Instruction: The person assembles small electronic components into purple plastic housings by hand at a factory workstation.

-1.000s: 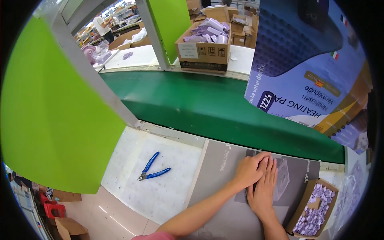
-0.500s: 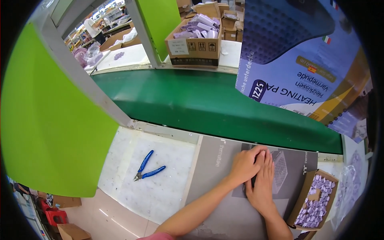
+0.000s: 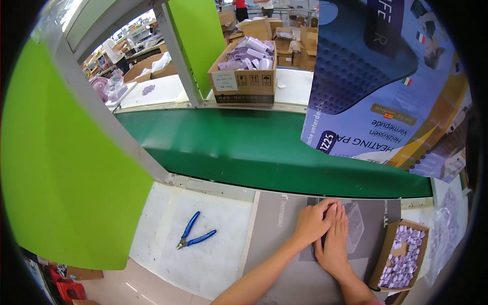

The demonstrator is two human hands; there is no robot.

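My left hand (image 3: 311, 223) and my right hand (image 3: 334, 244) lie together on a grey printed cardboard sheet (image 3: 272, 244). Their fingers are stretched out, and the fingertips meet over a dark printed picture on the sheet. Nothing shows held in either hand, though the space under the palms is hidden. To the left, a pair of blue-handled cutting nippers (image 3: 191, 223) rests on the white worktop (image 3: 157, 244), handles spread and jaws toward me. Right of my hands stands a small open cardboard box (image 3: 382, 262) holding many small light-purple plastic parts (image 3: 406, 254).
Beyond the worktop runs a green conveyor belt (image 3: 229, 147). On the far ledge stands a carton (image 3: 244, 86) of purple plastic pieces. A large printed package panel (image 3: 376, 101) hangs at upper right. A bright green panel (image 3: 66, 152) borders the left. People stand in the background.
The view has tilted upward, so the worktop and belt sit lower in the picture. My hands stay together at the same spot on the sheet.
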